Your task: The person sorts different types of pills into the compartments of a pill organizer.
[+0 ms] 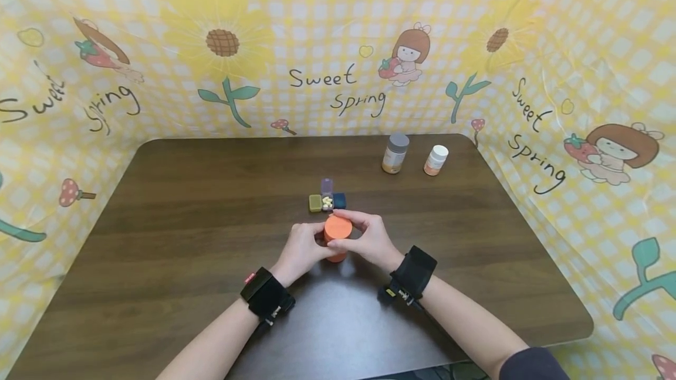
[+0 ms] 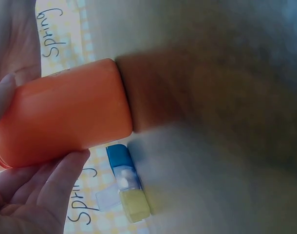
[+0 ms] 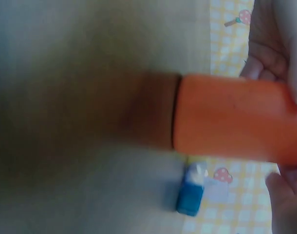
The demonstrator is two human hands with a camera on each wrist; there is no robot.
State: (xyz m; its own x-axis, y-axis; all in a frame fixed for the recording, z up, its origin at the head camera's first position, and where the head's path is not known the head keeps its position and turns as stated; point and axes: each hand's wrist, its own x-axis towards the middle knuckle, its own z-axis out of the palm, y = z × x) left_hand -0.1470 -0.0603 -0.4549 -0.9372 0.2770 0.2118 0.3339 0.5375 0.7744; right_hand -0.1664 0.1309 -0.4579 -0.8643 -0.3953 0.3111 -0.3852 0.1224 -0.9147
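An orange bottle [image 1: 338,228] with an orange lid stands upright on the table, near its front middle. Its smooth body [image 2: 65,114] fills much of both wrist views. From the left, my left hand [image 1: 302,249] grips it with thumb and fingers. My right hand [image 1: 374,243] holds it from the other side, thumb and fingers curled around the lid. Just beyond the hands lies a small pill box [image 1: 315,203] with olive, purple and dark blue compartments. The purple middle lid [image 1: 327,185] is raised, and pale pills [image 1: 327,201] show inside; the other two lids are down.
At the back right of the brown table [image 1: 211,192] stand a grey-capped bottle [image 1: 395,154] and a smaller white bottle [image 1: 435,160]. A yellow checked cloth [image 1: 317,28] hangs behind the table and along both sides.
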